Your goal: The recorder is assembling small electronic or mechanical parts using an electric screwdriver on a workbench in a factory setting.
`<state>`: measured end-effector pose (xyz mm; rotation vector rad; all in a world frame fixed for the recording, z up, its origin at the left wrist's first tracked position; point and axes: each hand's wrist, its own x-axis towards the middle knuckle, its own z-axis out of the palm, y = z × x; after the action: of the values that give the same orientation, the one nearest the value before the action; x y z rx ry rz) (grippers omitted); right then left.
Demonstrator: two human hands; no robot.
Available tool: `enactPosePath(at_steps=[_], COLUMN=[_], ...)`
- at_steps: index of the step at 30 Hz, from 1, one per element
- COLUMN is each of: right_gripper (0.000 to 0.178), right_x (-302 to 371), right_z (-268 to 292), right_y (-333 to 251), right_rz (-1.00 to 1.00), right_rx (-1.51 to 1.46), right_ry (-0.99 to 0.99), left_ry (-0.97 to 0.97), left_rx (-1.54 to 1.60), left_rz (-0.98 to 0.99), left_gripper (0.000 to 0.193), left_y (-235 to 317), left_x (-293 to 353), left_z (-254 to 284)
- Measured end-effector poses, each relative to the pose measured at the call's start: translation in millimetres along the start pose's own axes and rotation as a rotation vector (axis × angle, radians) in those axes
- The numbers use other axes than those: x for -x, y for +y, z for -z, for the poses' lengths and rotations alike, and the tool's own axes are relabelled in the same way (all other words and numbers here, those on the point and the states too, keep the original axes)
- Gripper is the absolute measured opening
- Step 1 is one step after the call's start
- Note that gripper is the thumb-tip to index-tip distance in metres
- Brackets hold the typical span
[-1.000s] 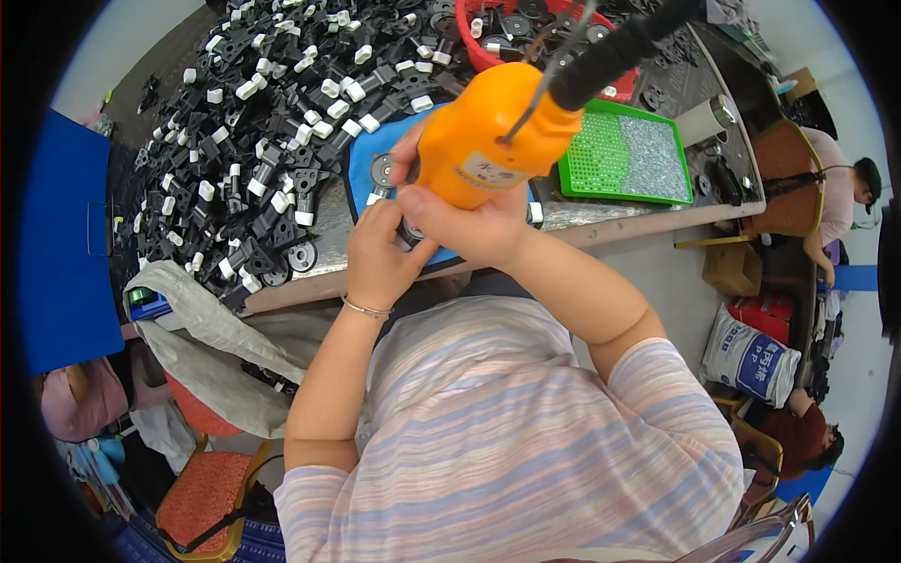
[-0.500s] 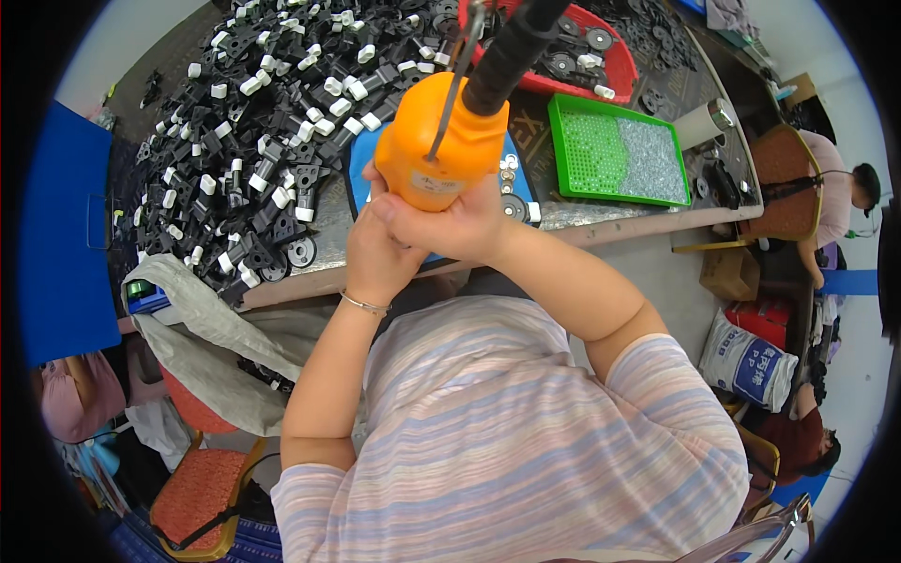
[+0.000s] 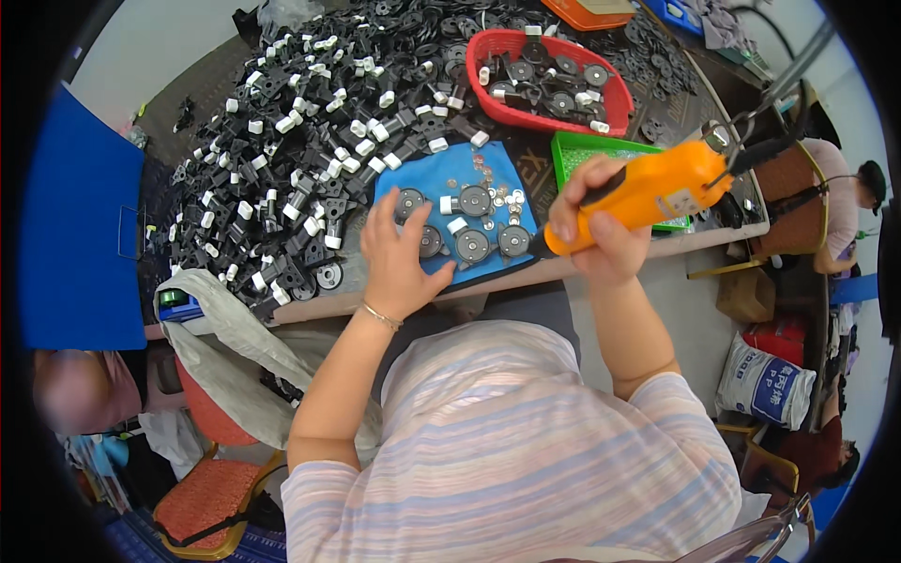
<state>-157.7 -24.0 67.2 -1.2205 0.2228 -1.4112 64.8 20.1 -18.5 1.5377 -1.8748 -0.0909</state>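
On the blue cloth (image 3: 422,169), just above mid-frame, looks down at five round black wheel parts (image 3: 472,246), all lying flat. With left grip (image 3: 399,267), nearer to these, spreads fingers and thumb around the two leftmost, pinching nothing visible; cannot tell whether touching. With right grip (image 3: 619,253), to the right of the cloth, wraps around the orange electric driver (image 3: 648,192), clasped between thumb and fingers. Slants its long axis from upper right down to lower left, dark tip (image 3: 540,247) aimed at, and just beside, the rightmost wheel part; cannot tell contact. Between both grips, has white sleeves (image 3: 446,205) on the middle pair turned leftward, small metal discs (image 3: 515,197) at the cloth's right, and, toward upper left of the frame, a heap of black parts (image 3: 300,178).
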Motion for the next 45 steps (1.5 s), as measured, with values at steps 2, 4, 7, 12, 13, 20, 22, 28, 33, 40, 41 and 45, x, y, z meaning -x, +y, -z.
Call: enactPosePath(at_steps=[2,4,7,12,13,20,22,28,33,40,41,45], right_gripper=[0.034,0.035,0.035,0.035,0.033,0.035,0.037,0.035,0.035,0.035,0.035,0.037], right_x=[11.7,16.8,20.2,24.9,25.4,28.4,29.3,34.0,34.4,38.4,39.7,43.0], right_z=[11.0,19.0,28.8,46.9,48.0,58.0,64.0,71.6,71.5,71.2,71.5,70.2], right_y=[-2.2,-0.7,-7.4,-16.7,-18.4,-13.3,-15.8,-15.6,-3.8,-4.2,-4.4,-4.9], right_rz=[0.006,0.042,0.056,0.094,0.075,0.071,0.049,0.041,0.084,0.062,0.063,0.063], right_rx=[0.079,0.095,0.207,0.209,0.24,0.327,0.339,0.318,0.375,0.372,0.375,0.303], right_ry=[0.034,0.096,0.191,0.279,0.286,0.331,0.325,0.361,0.301,0.32,0.32,0.31], left_ry=[-0.101,-0.254,-0.248,-0.217,-0.161,0.151,-0.161,-0.769,-0.516,-0.277,-0.293,-0.302], left_rx=[-0.09,-0.058,0.025,0.045,0.06,0.031,0.126,0.049,0.05,0.096,0.13,0.262], left_rz=[-0.062,-0.069,-0.114,-0.161,-0.225,-0.363,-0.335,-0.296,-0.247,-0.33,-0.326,-0.288], left_gripper=[0.071,0.063,0.04,0.041,0.043,0.069,0.064,0.096,0.072,0.039,0.038,0.036], left_y=[2.2,-13.5,-29.8,-25.0,-21.8,58.4,51.1,16.8,11.2,16.2,17.0,18.9], left_x=[-18.8,-25.9,-33.9,-64.2,-86.9,-208.7,-194.0,-97.4,-50.1,-50.3,-56.3,-77.2], left_z=[5.1,-0.9,-4.0,7.1,7.8,27.3,25.5,-2.9,-28.5,-29.0,-28.9,-35.8])
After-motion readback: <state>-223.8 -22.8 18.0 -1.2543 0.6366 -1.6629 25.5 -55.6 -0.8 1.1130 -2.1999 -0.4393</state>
